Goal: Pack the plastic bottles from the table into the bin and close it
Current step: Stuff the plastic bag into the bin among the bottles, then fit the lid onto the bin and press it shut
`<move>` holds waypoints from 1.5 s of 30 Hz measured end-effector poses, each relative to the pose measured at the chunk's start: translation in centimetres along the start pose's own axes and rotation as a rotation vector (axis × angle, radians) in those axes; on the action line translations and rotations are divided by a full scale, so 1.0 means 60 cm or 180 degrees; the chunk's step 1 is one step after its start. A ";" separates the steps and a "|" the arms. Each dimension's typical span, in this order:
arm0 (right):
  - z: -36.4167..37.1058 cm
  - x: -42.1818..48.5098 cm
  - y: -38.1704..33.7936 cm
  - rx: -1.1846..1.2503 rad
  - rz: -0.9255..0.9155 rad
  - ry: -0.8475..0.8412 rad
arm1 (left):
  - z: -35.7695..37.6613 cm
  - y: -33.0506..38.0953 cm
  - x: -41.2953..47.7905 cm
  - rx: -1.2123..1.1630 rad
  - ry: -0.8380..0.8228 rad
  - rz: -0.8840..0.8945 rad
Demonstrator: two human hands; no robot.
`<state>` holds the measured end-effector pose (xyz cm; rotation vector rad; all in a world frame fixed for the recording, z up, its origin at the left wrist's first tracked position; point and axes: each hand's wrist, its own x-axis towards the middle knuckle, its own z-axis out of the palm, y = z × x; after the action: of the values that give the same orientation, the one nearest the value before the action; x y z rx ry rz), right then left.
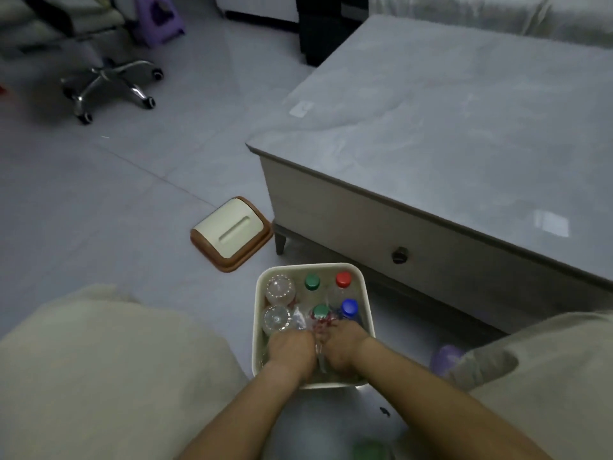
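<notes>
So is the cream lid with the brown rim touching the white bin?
Apart. The head view shows the cream lid with the brown rim lying on the floor, with bare grey tile between it and the white bin.

Fingertips of left hand (291, 347) and right hand (345, 346) hidden among bottles in bin (257, 313); grip unreadable. Green blur (368, 451) cut off at bottom edge.
</notes>
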<state>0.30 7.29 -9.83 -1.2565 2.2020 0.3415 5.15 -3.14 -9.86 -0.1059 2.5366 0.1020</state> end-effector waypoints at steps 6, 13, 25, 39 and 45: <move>-0.052 0.101 -0.066 -0.1081 -0.0648 -0.0141 | 0.020 -0.112 0.013 -0.0694 0.0216 -0.0879; -0.114 0.206 -0.144 -0.1783 -0.0883 -0.0245 | 0.031 -0.233 -0.019 -0.1783 0.0758 -0.1485; -0.200 0.284 -0.167 -0.0742 -0.1406 0.0109 | 0.034 -0.344 -0.013 -0.1649 0.0372 -0.1521; -0.383 0.496 0.078 -0.1419 0.0164 0.0119 | -0.048 -0.408 0.091 -0.0654 -0.0646 -0.0256; -0.329 0.599 0.110 -0.1492 0.0081 0.0228 | -0.107 -0.515 0.066 -0.1552 -0.0547 0.0437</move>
<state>-26.38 -23.96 -15.77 -1.4973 2.2766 0.8746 1.35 -34.70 -8.37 -0.1078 2.2957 0.7502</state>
